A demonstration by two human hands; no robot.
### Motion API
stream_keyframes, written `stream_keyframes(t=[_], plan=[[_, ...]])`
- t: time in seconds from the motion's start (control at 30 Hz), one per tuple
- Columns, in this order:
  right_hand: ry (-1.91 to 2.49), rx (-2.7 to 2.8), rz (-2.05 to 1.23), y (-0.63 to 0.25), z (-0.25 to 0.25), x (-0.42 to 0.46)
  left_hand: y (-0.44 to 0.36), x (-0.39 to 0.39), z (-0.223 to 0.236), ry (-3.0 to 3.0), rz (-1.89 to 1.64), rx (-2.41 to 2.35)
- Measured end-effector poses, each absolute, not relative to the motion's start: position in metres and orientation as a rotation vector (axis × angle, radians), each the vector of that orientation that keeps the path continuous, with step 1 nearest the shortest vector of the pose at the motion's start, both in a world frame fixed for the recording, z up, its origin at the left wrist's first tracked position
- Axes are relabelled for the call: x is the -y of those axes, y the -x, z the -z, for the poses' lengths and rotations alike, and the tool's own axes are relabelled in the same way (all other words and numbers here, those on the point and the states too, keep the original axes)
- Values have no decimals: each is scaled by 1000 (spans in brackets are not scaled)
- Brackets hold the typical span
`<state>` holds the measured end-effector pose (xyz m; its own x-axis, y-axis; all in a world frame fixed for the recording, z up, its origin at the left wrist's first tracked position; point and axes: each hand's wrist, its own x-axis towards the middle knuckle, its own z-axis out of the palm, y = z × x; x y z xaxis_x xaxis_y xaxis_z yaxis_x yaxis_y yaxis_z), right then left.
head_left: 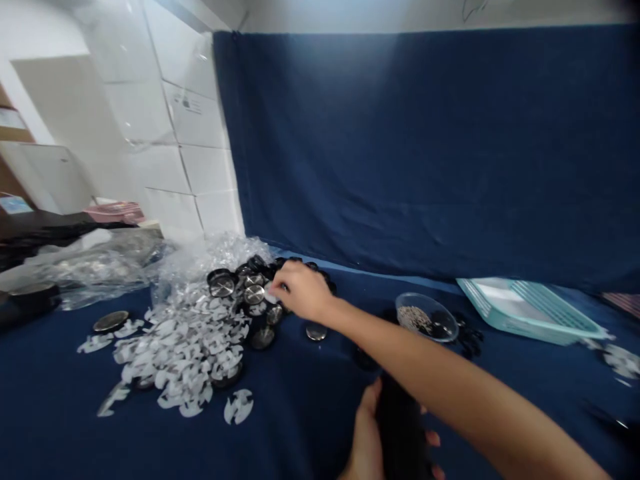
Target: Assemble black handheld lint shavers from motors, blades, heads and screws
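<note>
My left hand (367,437) is wrapped round a dark black object (401,427) at the bottom, its shape partly hidden by my fingers and right forearm. Crossing above it, my right arm reaches left to a heap of round black parts with shiny metal faces (221,285). There my right hand (303,290) has its fingers pinched together. A small pale piece (271,291) shows at the fingertips; its kind is unclear. Beside the heap lies a large pile of flat white cut-out pieces (180,347). A single round metal-faced part (316,331) sits just below my right wrist.
A clear bowl of small metal bits (419,319) stands right of my forearm, with small black pieces (469,337) around it. Farther right is a turquoise basket (540,327). Clear plastic bags (100,267) lie at left. A dark blue cloth (425,147) hangs behind the table.
</note>
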<state>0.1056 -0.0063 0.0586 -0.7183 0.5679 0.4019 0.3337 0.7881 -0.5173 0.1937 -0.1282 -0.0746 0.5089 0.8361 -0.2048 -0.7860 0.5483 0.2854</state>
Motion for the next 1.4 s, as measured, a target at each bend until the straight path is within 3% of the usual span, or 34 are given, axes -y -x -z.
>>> stream_keyframes(t=[0.2,0.4,0.53,0.73,0.97,1.1,1.3,1.4], plan=[[778,1835,-842,-269,-125,33,-185,140,54,-201,-1096,-402],[945,1376,-1298,-380,-83,82,-187,153,42,-347,-977,-426],[1063,1318,-1427,-390,-52,111,-190,156,43,-364,-960,-475],[1070,1355,-1179,-368,-40,134,-194,158,40,-344,-994,-545],[948,1123,-1532,-364,-36,129,-191,154,42,-351,-998,-557],[972,1403,-1220,-363,-34,133,-188,154,45,-343,-974,-578],[844,1883,-212,-347,-22,136,-188,154,46,-297,-967,-610],[739,1990,-89,-341,-18,132,-188,155,46,-264,-968,-631]])
